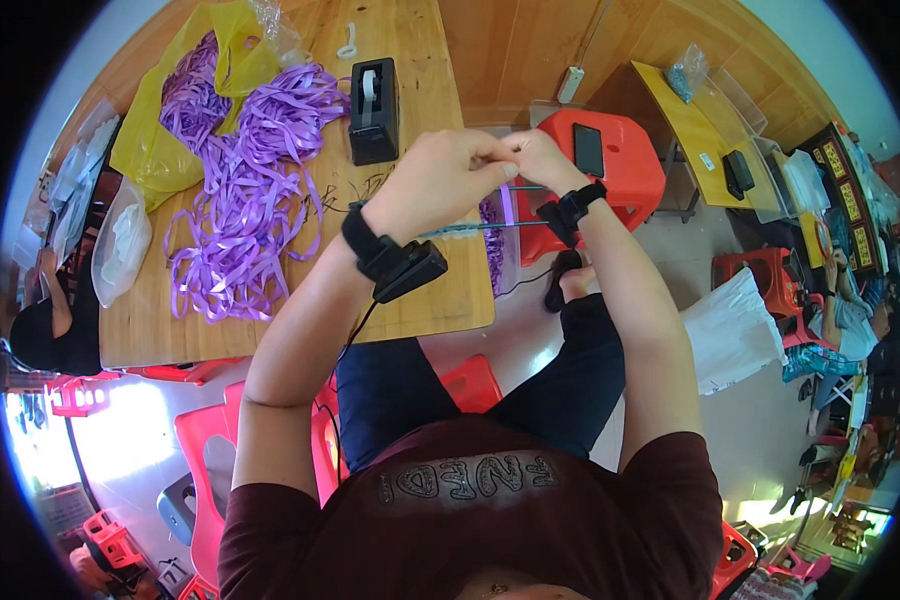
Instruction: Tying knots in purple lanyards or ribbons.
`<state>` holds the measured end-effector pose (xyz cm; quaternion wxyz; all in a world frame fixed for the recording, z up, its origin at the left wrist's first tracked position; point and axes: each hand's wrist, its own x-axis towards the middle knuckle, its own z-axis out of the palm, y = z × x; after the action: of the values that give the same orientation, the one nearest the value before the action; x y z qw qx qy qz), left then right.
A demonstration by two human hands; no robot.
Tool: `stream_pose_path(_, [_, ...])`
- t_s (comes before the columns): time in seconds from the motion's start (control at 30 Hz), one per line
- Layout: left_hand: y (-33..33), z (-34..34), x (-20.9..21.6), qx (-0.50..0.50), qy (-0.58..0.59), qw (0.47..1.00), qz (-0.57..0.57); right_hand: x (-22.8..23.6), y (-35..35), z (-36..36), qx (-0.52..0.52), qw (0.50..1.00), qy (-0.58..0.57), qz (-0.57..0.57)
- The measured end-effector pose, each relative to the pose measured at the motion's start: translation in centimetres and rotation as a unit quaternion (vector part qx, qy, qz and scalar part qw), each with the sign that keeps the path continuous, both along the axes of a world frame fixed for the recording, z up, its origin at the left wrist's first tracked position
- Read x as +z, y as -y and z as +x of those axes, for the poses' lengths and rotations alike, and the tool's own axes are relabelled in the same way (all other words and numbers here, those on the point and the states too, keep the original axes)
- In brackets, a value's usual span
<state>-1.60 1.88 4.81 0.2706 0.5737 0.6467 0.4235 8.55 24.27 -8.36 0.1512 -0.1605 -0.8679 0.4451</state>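
Note:
My left hand and my right hand meet past the table's right edge, fingertips pinched together. Whatever lies between the fingers is too small to make out. Just below them, a purple ribbon runs over a clear bin with more purple ribbon inside, partly hidden by my left hand and wrist. Thin dark rods or cords cross under the hands. Both wrists carry black straps with small black boxes. To the left, a large tangled heap of purple ribbons lies on the wooden table.
A yellow plastic bag sits behind the ribbons, and a black tape dispenser stands near the table's right edge. A phone rests on a red stool. A white sack lies at right; another person sits farther off.

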Motion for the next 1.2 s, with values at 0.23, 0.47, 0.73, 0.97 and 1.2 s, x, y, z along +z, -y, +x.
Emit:
stream_pose_path(0.23, [-1.7,-1.9,-6.5,-0.058,-0.235,0.969,0.055,-5.0,6.7,2.6,-0.040,0.935,0.109,-0.335])
stream_pose_path(0.47, [-2.0,-1.7,-6.7,-0.046,-0.234,0.971,0.030,-6.1,10.5,7.0,-0.084,0.936,0.092,-0.329])
stream_pose_path(0.73, [-1.8,-1.9,-6.3,-0.045,-0.178,0.983,-0.012,-4.3,12.9,5.3,-0.137,0.938,-0.052,-0.315])
stream_pose_path(0.97, [-1.8,-1.8,-6.0,-0.054,-0.160,0.985,-0.041,-7.1,14.5,8.9,-0.132,0.958,-0.016,-0.256])
stream_pose_path(1.2, [-1.8,-1.8,-6.3,-0.047,-0.147,0.988,-0.003,-4.3,19.4,15.7,-0.091,0.958,0.021,-0.272])
